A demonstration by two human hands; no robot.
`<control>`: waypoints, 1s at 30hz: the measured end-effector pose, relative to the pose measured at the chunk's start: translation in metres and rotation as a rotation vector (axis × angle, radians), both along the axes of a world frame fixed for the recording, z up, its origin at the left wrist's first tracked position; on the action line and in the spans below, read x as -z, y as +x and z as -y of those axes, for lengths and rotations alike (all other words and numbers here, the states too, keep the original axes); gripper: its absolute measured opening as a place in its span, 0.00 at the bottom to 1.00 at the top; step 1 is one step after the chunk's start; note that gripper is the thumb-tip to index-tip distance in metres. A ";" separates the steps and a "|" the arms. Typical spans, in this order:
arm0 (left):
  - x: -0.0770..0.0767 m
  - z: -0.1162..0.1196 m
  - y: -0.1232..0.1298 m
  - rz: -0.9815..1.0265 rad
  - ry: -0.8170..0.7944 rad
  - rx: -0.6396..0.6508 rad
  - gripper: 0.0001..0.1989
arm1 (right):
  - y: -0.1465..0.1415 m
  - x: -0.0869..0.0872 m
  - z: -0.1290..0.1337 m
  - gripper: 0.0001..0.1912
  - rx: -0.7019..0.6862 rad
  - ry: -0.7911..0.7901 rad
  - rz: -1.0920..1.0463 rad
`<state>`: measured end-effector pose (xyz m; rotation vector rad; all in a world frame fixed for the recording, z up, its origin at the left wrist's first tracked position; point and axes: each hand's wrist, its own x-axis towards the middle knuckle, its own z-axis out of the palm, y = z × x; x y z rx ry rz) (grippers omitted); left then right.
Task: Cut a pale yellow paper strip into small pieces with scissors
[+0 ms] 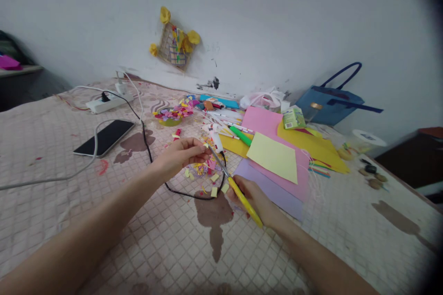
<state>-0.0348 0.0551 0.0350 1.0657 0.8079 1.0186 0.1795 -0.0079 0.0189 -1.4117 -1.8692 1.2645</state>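
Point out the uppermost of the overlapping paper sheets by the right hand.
The pale yellow sheet; it lies over the pink sheet, and all its corners show.

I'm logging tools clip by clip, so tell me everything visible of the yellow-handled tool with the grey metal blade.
The yellow-handled, grey-bladed tool looks like scissors seen nearly edge-on: a long, smooth, plastic-looking handle and a slim metal blade. The right hand grips the handle above the patterned tablecloth. The blade slants away toward the left hand, its tip beside a small pale-yellow piece in those fingers. Contact there and any blade opening are too small to tell.
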 end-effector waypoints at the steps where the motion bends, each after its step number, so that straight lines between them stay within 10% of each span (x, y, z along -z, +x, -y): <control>1: 0.000 0.000 0.000 0.000 0.000 -0.003 0.06 | 0.000 0.000 0.000 0.05 0.001 -0.006 -0.003; 30: -0.005 -0.005 -0.007 -0.147 0.108 -0.100 0.08 | 0.002 0.000 0.000 0.05 -0.035 0.034 0.055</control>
